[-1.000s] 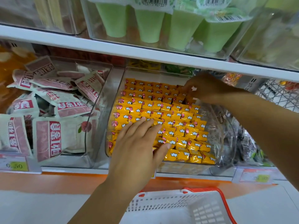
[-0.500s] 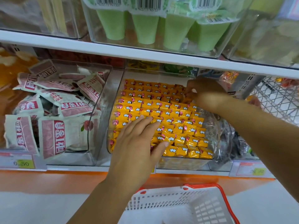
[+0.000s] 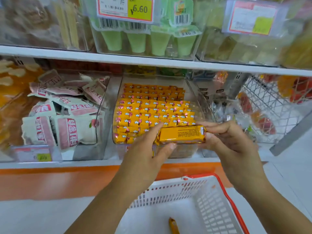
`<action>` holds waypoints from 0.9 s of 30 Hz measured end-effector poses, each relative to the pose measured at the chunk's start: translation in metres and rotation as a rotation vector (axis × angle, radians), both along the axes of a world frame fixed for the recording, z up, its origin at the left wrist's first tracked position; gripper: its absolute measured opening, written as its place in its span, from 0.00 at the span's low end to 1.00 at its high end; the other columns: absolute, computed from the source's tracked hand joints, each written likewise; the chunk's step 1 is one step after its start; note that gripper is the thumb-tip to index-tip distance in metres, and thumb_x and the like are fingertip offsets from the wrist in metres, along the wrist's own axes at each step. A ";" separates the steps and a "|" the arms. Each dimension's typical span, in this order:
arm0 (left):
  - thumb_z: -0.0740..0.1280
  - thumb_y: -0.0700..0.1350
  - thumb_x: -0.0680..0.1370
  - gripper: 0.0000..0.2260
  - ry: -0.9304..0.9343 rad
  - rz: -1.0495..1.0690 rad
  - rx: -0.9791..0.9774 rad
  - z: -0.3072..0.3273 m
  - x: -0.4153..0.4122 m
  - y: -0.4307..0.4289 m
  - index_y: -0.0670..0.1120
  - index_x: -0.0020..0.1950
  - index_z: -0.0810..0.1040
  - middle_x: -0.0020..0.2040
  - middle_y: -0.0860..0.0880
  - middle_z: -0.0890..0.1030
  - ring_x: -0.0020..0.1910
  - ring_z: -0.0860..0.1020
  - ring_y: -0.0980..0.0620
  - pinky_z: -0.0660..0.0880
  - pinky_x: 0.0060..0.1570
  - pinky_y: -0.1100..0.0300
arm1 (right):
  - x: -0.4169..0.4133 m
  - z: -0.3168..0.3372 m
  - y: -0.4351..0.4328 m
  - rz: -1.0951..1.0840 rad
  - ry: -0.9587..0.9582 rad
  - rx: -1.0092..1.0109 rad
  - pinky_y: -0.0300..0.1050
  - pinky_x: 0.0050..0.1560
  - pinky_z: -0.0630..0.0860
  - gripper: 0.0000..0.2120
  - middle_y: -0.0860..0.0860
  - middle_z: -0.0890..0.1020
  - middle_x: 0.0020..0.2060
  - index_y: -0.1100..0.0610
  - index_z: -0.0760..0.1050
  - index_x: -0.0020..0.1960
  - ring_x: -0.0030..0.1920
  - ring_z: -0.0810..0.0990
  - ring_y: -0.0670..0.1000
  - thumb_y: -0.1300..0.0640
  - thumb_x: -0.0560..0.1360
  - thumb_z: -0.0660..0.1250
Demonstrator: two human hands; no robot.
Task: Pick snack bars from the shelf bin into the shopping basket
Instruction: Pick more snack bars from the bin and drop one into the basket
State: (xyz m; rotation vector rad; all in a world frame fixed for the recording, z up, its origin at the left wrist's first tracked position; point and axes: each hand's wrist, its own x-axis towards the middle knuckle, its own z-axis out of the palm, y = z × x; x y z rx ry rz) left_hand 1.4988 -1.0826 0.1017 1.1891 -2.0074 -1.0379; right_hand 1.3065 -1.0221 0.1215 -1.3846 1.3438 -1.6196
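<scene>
Head view, from left to right: a clear bin of pink-and-white pouches (image 3: 67,115) sits at the far left of the lower shelf, its packets piled loosely. Just beside it to the right stands the shelf bin (image 3: 197,98), a clear box filled with tight rows of yellow snack bars (image 3: 148,112). In front of this bin's near edge, the left hand (image 3: 145,152) reaches up from below, its fingers lying close together over the left end of one snack bar (image 3: 180,134) and its thumb underneath, so that end is pinched between them. The bar lies level, crosswise, with its printed back facing up, above the shelf edge and not over the basket. The right hand (image 3: 233,146) takes the bar's right end, with curled fingers on top and the thumb against the end seam. Farther right, a wire rack (image 3: 270,114) holds blurred red and orange packets. Near the bottom, the white shopping basket (image 3: 168,191) with a red rim sits below the hands, and one yellow-wrapped piece (image 3: 173,225) lies on its floor. On the upper shelf, green cups (image 3: 137,42) stand behind a yellow price tag (image 3: 126,9).
</scene>
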 end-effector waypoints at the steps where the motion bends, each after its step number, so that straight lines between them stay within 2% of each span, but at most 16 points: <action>1: 0.62 0.62 0.76 0.21 0.100 -0.013 0.086 0.002 0.002 0.004 0.64 0.69 0.69 0.60 0.66 0.78 0.60 0.76 0.64 0.74 0.61 0.56 | 0.003 -0.001 0.005 -0.009 -0.080 0.039 0.47 0.47 0.82 0.05 0.55 0.83 0.54 0.54 0.76 0.40 0.55 0.83 0.55 0.53 0.71 0.69; 3: 0.65 0.56 0.78 0.15 0.236 -0.001 0.186 0.008 0.005 0.011 0.58 0.65 0.75 0.50 0.60 0.84 0.51 0.82 0.61 0.79 0.48 0.57 | 0.006 -0.001 0.012 -0.029 -0.166 0.117 0.49 0.46 0.83 0.04 0.57 0.84 0.51 0.57 0.76 0.41 0.50 0.85 0.57 0.56 0.71 0.68; 6: 0.68 0.45 0.78 0.13 0.375 0.040 0.268 0.013 0.008 0.015 0.56 0.61 0.77 0.48 0.56 0.85 0.47 0.84 0.55 0.80 0.39 0.59 | 0.010 0.000 0.017 0.006 -0.187 0.180 0.50 0.43 0.82 0.08 0.62 0.84 0.44 0.60 0.75 0.47 0.44 0.86 0.62 0.57 0.72 0.67; 8: 0.70 0.41 0.77 0.17 0.425 0.054 0.312 0.015 0.010 0.013 0.59 0.60 0.78 0.50 0.57 0.85 0.47 0.85 0.53 0.80 0.40 0.60 | 0.011 -0.001 0.017 0.037 -0.225 0.198 0.49 0.44 0.82 0.15 0.62 0.84 0.44 0.59 0.75 0.49 0.45 0.85 0.63 0.51 0.68 0.72; 10: 0.71 0.39 0.76 0.18 0.450 0.057 0.341 0.017 0.011 0.011 0.60 0.60 0.78 0.51 0.57 0.85 0.47 0.85 0.51 0.79 0.41 0.61 | 0.010 -0.002 0.015 0.066 -0.194 0.209 0.49 0.47 0.82 0.20 0.60 0.85 0.46 0.53 0.77 0.47 0.46 0.85 0.62 0.44 0.63 0.77; 12: 0.70 0.39 0.77 0.17 0.515 0.068 0.396 0.020 0.012 0.008 0.58 0.60 0.80 0.53 0.54 0.85 0.48 0.85 0.51 0.80 0.42 0.61 | 0.007 0.000 0.012 0.092 -0.181 0.219 0.50 0.50 0.82 0.21 0.58 0.86 0.47 0.48 0.78 0.45 0.47 0.85 0.61 0.40 0.59 0.79; 16: 0.65 0.39 0.78 0.11 0.643 0.070 0.481 0.023 0.016 0.002 0.49 0.59 0.80 0.51 0.45 0.86 0.49 0.85 0.45 0.82 0.44 0.60 | 0.001 0.006 0.005 0.113 -0.273 0.231 0.52 0.53 0.82 0.11 0.59 0.85 0.48 0.49 0.81 0.44 0.48 0.85 0.62 0.50 0.62 0.74; 19: 0.63 0.40 0.79 0.12 0.661 0.057 0.479 0.022 0.020 0.000 0.48 0.58 0.81 0.51 0.44 0.86 0.49 0.85 0.45 0.82 0.46 0.59 | -0.001 0.006 0.003 0.092 -0.279 0.250 0.52 0.52 0.82 0.14 0.60 0.86 0.46 0.57 0.78 0.50 0.47 0.85 0.61 0.54 0.65 0.71; 23: 0.64 0.45 0.74 0.17 0.625 0.019 0.472 0.020 0.024 -0.001 0.49 0.62 0.79 0.52 0.45 0.86 0.52 0.85 0.46 0.81 0.50 0.58 | -0.002 0.004 0.001 0.081 -0.303 0.272 0.49 0.48 0.83 0.10 0.60 0.86 0.43 0.60 0.77 0.49 0.45 0.86 0.60 0.59 0.68 0.68; 27: 0.64 0.43 0.75 0.19 0.597 -0.062 0.510 0.019 0.028 -0.001 0.50 0.66 0.76 0.55 0.45 0.85 0.56 0.83 0.48 0.80 0.54 0.60 | -0.005 0.003 -0.002 0.123 -0.401 0.316 0.43 0.43 0.82 0.15 0.62 0.85 0.45 0.63 0.76 0.53 0.46 0.86 0.59 0.59 0.68 0.68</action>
